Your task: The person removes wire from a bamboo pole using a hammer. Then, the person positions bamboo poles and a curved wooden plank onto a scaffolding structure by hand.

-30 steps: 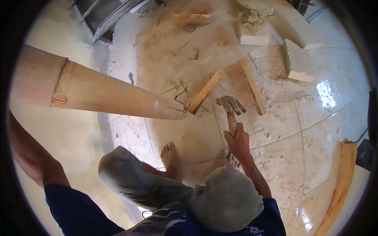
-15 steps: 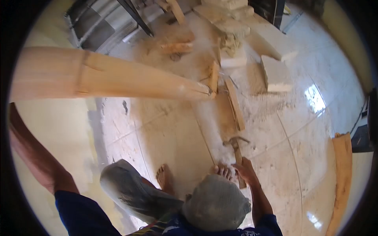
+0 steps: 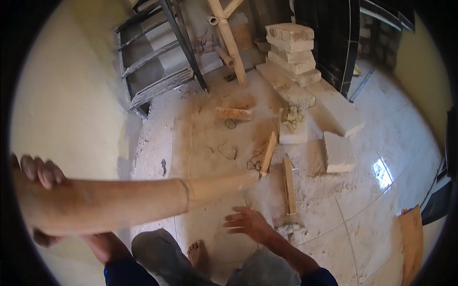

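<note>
A thick bamboo pole (image 3: 129, 202) lies across the left side of the view, its far end by a small wood block (image 3: 269, 152) on the floor. My left hand (image 3: 42, 170) is wrapped round the pole near its left end, fingers over the top. Just below the pole's right part, my right hand (image 3: 248, 224) is empty, its fingers spread. Another wood strip (image 3: 289, 187) lies to the right of the block. The hammer cannot be made out clearly; a blurred grey shape (image 3: 291, 230) lies beside my right forearm.
A metal ladder (image 3: 157, 62) stands at the back left. Stacked pale blocks (image 3: 292, 50) and a loose block (image 3: 338, 152) are at the back right. Wire bits (image 3: 229, 151) and a wood piece (image 3: 233, 113) lie on the dusty tiles. A plank (image 3: 411, 243) is at the right edge.
The hammer has left my right hand, which now has spread fingers. My left hand has come into view on the pole. The view has tilted up, showing the ladder and stacked blocks.
</note>
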`<action>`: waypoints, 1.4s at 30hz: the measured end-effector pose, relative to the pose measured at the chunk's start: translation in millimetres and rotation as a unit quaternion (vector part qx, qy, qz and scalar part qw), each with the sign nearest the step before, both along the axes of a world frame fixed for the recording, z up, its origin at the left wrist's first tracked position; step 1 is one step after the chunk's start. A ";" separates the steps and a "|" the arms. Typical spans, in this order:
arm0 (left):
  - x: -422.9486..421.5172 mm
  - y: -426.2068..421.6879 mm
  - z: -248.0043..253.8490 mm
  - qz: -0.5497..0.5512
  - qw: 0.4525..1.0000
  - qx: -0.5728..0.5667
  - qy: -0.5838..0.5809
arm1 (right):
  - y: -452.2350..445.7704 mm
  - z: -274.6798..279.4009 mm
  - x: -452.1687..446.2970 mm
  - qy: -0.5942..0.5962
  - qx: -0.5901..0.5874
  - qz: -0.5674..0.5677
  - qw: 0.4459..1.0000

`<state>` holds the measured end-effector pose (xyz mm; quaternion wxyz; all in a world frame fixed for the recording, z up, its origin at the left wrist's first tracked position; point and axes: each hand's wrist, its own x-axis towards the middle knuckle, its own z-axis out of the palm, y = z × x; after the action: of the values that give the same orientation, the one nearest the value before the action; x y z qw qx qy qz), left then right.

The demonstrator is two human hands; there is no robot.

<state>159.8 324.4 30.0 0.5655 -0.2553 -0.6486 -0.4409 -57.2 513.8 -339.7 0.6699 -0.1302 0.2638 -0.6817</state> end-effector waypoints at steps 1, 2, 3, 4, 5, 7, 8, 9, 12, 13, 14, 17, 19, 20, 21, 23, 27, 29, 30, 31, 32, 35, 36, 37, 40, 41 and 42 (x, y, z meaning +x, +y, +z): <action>12.9 0.3 -6.8 -0.001 1.000 -0.011 -0.009 | -16.9 11.5 3.8 -0.109 -0.054 0.037 0.992; 22.2 1.3 -13.7 0.009 1.000 -0.022 -0.018 | -32.1 18.4 9.7 -0.104 -0.061 0.040 0.992; 29.6 2.8 -21.0 0.015 0.999 -0.032 -0.022 | -46.9 24.1 14.0 -0.184 -0.119 0.034 0.975; 38.1 7.0 -29.7 0.048 0.998 -0.046 -0.020 | -60.5 31.2 15.2 -0.259 -0.175 0.030 0.949; 45.0 12.2 -37.7 0.082 0.995 -0.059 -0.018 | -72.2 40.7 16.0 -0.250 -0.182 0.034 0.950; 51.8 21.9 -56.0 0.127 0.990 -0.052 0.000 | -90.7 58.3 21.8 -0.332 -0.053 -0.056 0.940; 50.1 31.2 -61.0 0.165 0.986 -0.032 0.018 | -106.1 56.7 22.2 -0.329 -0.057 -0.052 0.941; 55.3 37.9 -69.5 0.217 0.975 0.008 0.038 | -126.4 47.2 19.9 -0.288 -0.064 -0.072 0.953; 100.7 71.3 -95.4 0.426 0.868 0.251 0.034 | -156.4 43.0 15.9 -0.272 -0.039 -0.103 0.956; 118.7 71.0 -99.9 0.402 0.893 0.195 -0.049 | -160.8 47.1 12.8 -0.258 -0.050 -0.112 0.958; 132.1 75.2 -117.0 0.376 0.909 0.150 -0.094 | -166.3 48.1 7.1 -0.241 -0.060 -0.119 0.961; 133.7 98.0 -158.0 0.417 0.876 0.056 -0.235 | -179.3 61.2 -13.9 -0.194 -0.077 -0.114 0.971; 141.0 113.5 -170.4 0.457 0.819 0.133 -0.321 | -188.3 61.1 -20.9 -0.168 -0.076 -0.104 0.977; 144.5 121.0 -176.5 0.472 0.785 0.168 -0.365 | -191.4 59.1 -22.1 -0.138 -0.069 -0.112 0.982; 171.3 122.5 -198.8 0.521 0.722 0.140 -0.433 | -195.3 59.0 -24.8 -0.107 -0.064 -0.121 0.985; 170.1 126.0 -209.6 0.539 0.699 0.127 -0.453 | -202.0 66.0 -32.0 -0.098 -0.108 -0.116 0.983; 162.8 121.1 -222.3 0.570 0.706 0.121 -0.402 | -203.3 92.7 -37.9 -0.082 -0.141 -0.131 0.978; 158.1 115.8 -226.1 0.575 0.713 0.141 -0.377 | -212.7 93.5 -40.4 -0.056 -0.127 -0.116 0.983; 155.8 113.0 -230.5 0.582 0.714 0.161 -0.355 | -216.4 92.7 -40.8 -0.030 -0.116 -0.101 0.988; 164.4 107.9 -236.3 0.548 0.713 0.158 -0.408 | -218.6 86.7 -41.0 -0.029 -0.117 -0.101 0.988; 160.4 111.5 -235.5 0.548 0.713 0.159 -0.407 | -221.2 80.1 -40.9 -0.015 -0.122 -0.082 0.989; 143.6 117.6 -230.2 0.494 0.713 0.194 -0.458 | -223.6 68.6 -35.2 0.001 -0.103 -0.072 0.992; 141.1 117.4 -231.5 0.483 0.712 0.204 -0.467 | -224.3 64.2 -32.5 0.001 -0.076 -0.082 0.994; 140.4 118.0 -232.8 0.474 0.710 0.212 -0.476 | -227.1 58.1 -32.0 0.002 -0.076 -0.080 0.994; 144.3 121.4 -239.2 0.454 0.692 0.247 -0.503 | -228.5 30.2 -24.0 -0.018 -0.067 -0.052 0.996; 146.4 122.8 -242.1 0.451 0.681 0.264 -0.514 | -230.3 21.9 -21.5 -0.028 -0.061 -0.041 0.997; 148.9 124.1 -244.5 0.445 0.673 0.278 -0.521 | -232.8 13.8 -18.8 -0.037 -0.056 -0.029 0.997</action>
<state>308.7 448.4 -214.5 0.3101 0.5037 -0.7223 -0.3583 -76.0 281.0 -325.9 0.6505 -0.1346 0.2045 -0.7190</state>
